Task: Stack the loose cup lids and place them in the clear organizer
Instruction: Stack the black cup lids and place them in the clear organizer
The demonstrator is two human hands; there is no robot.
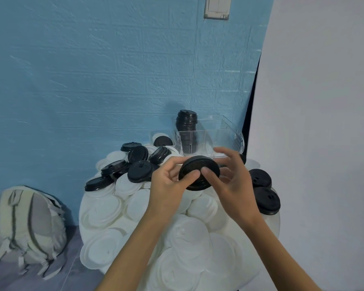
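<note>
Both hands hold one black cup lid [198,169] above the heap. My left hand [169,185] pinches its left rim between thumb and fingers. My right hand [232,177] grips its right side, thumb on the face, fingers spread behind. Just behind stands the clear organizer [225,133], with a tall stack of black lids [186,127] upright in its left part. Several loose black lids [139,171] lie to the left, and two more black lids [266,199] to the right. White lids [105,208] cover the table below in a thick heap.
A pale backpack [27,225] leans on the floor at the left, against the blue textured wall [93,80]. A white wall [324,122] stands close on the right, right beside the organizer. A light switch [216,7] is high on the blue wall.
</note>
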